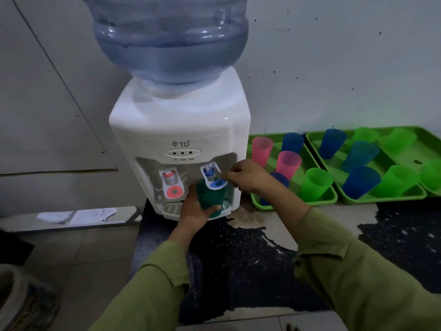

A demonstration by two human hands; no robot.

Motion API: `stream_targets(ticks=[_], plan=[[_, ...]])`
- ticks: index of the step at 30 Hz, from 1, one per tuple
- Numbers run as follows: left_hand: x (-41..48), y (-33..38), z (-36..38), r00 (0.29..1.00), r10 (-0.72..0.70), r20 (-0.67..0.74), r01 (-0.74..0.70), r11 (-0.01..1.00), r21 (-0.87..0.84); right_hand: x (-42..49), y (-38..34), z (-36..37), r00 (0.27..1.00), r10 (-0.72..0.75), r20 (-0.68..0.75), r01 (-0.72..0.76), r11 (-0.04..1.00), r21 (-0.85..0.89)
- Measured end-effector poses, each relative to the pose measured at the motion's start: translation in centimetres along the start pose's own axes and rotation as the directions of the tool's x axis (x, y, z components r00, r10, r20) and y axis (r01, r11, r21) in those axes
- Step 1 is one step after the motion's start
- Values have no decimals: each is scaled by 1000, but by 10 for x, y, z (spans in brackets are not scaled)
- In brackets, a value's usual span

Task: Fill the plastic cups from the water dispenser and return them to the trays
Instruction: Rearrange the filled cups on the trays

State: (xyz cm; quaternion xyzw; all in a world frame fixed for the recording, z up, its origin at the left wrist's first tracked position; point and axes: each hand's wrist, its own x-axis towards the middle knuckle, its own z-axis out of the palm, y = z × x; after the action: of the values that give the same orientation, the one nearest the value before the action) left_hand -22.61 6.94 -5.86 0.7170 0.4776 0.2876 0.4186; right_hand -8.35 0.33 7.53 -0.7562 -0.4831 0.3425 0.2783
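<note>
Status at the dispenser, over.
Left hand grips dark green plastic cup under blue tap lever. Right hand pinches that lever. Fill level not visible. Nothing blocks the tap.

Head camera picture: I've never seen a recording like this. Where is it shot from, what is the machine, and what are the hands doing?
The camera sits on the person's head and looks down at their own two hands. The white machine is a water dispenser with a big bottle on top. The left hand holds a dark green cup under the blue tap, and the right hand holds that tap with its fingertips. To the right, green trays hold upright cups in pink, blue and green.
</note>
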Motion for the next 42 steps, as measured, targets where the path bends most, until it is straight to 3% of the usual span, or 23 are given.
stream_targets(ticks=[11, 22, 25, 31, 37, 42], plan=[[-2, 4, 1, 999, -44, -4, 44, 998, -54, 24, 30, 52, 993, 10, -118, -35, 976, -213], [0, -2, 1, 1000, -19, 11, 20, 995, -99, 19, 43, 61, 946, -92, -312, 58, 992, -115], [0, -2, 2, 1000, -30, 3, 31, 996, -78, 12, 50, 52, 917, -163, -364, 105, 979, -175], [-18, -7, 2, 999, -15, -34, 10, 992, -128, -2, 70, 29, 871, -339, -354, 218, 915, -340], [-47, -5, 13, 991, -54, -121, 37, 989, -141, -22, 101, 0, 891, -330, -311, 203, 903, -377], [-74, 10, 35, 959, -198, -205, 176, 977, -118, -50, 134, -33, 897, -345, -277, 219, 890, -400]])
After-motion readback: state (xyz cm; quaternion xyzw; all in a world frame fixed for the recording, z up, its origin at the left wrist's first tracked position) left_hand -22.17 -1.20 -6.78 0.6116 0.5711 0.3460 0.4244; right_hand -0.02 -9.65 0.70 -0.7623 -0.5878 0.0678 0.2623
